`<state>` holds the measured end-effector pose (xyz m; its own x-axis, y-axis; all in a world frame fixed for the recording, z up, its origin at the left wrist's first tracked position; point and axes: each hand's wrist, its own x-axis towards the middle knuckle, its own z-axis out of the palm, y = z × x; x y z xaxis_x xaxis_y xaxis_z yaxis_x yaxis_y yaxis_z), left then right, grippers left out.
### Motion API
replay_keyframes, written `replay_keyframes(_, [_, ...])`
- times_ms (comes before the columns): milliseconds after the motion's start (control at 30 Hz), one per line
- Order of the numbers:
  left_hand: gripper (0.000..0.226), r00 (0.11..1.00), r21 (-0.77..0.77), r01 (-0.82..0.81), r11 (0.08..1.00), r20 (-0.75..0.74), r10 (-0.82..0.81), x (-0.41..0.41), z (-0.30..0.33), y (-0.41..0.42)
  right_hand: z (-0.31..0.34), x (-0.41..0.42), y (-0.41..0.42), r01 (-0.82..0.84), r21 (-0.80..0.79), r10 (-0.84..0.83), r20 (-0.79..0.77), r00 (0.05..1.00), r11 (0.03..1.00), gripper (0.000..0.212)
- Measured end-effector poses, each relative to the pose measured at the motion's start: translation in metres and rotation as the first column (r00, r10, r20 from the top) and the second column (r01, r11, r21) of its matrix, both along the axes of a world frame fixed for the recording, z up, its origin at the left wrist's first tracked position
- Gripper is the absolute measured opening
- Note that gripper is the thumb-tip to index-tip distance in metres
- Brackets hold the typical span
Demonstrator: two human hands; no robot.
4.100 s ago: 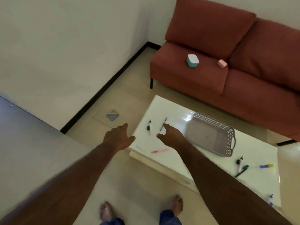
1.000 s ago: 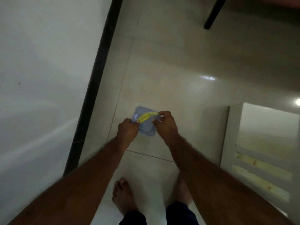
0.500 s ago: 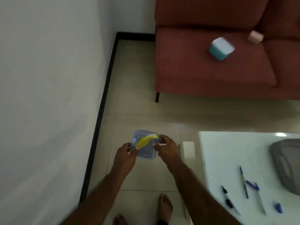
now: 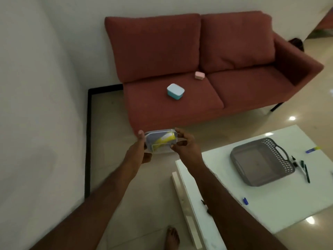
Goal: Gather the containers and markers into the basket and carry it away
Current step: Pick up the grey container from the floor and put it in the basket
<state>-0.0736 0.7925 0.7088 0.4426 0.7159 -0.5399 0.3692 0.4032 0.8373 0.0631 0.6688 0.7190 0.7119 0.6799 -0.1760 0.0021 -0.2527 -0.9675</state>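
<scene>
The person has stood up from the floor by the wall and now faces the red sofa [image 4: 180, 98] and the white table [image 4: 270, 199]. The gray basket [image 4: 262, 164] sits on the table with nothing in it yet. The clear box with something yellow inside [image 4: 161, 142] was lying on the floor tiles a moment ago — now it is up in the air, just in front of the sofa's edge and well left of the basket. The left hand [image 4: 137, 153] grips one end of it and the right hand [image 4: 185, 144] pinches the other, fingers curled around it. So one container is picked up. The teal box [image 4: 175, 92] and small pink box [image 4: 199, 75] wait on the sofa seat — markers [image 4: 304, 171] lie on the table.
</scene>
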Motion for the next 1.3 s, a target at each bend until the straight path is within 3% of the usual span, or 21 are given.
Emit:
replay_keyframes(167, [0.057, 0.975, -0.137, 0.0, 0.991, 0.219, 0.031, 0.06, 0.033, 0.0, 0.026, 0.033, -0.028, 0.083, 0.113, -0.083, 0.001, 0.997, 0.99, 0.057])
replay_keyframes(300, [0.013, 0.974, -0.081, 0.068, 0.994, 0.223, -0.048, 0.105, 0.039, 0.005, 0.033, 0.055, -0.04, 0.198, 0.187, -0.186, -0.078, 0.979, 0.962, 0.052])
replay_keyframes(400, [0.025, 0.955, -0.038, 0.157, 0.987, 0.26, -0.142, 0.13, 0.038, 0.018, 0.033, 0.068, -0.04, 0.273, 0.22, -0.248, -0.135, 0.959, 0.937, 0.041])
replay_keyframes(500, [0.04, 0.922, -0.011, 0.226, 0.974, 0.324, -0.211, 0.151, 0.037, 0.031, 0.033, 0.076, -0.034, 0.351, 0.267, -0.299, -0.216, 0.929, 0.898, 0.044])
replay_keyframes(600, [0.05, 0.89, 0.013, 0.373, 0.928, 0.276, -0.362, 0.166, 0.034, 0.043, 0.03, 0.08, -0.027, 0.455, 0.271, -0.379, -0.29, 0.879, 0.848, 0.043])
replay_keyframes(733, [0.048, 0.783, -0.082, 0.588, 0.805, 0.307, -0.54, 0.173, 0.025, 0.062, 0.024, 0.074, -0.011, 0.626, 0.157, -0.572, -0.283, 0.77, 0.764, 0.025])
replay_keyframes(867, [0.045, 0.698, -0.075, 0.697, 0.713, 0.296, -0.651, 0.187, 0.012, 0.065, 0.017, 0.064, -0.012, 0.673, -0.016, -0.654, -0.255, 0.713, 0.74, 0.035])
replay_keyframes(1033, [0.049, 0.588, -0.118, 0.804, 0.583, 0.304, -0.75, 0.206, -0.005, 0.039, 0.012, 0.056, -0.035, 0.762, -0.143, -0.744, -0.391, 0.542, 0.631, 0.036])
replay_keyframes(1300, [0.041, 0.445, -0.003, 0.894, 0.449, 0.13, -0.886, 0.24, -0.027, 0.0, -0.017, 0.066, -0.076, 0.82, -0.215, -0.821, -0.373, 0.432, 0.53, 0.047])
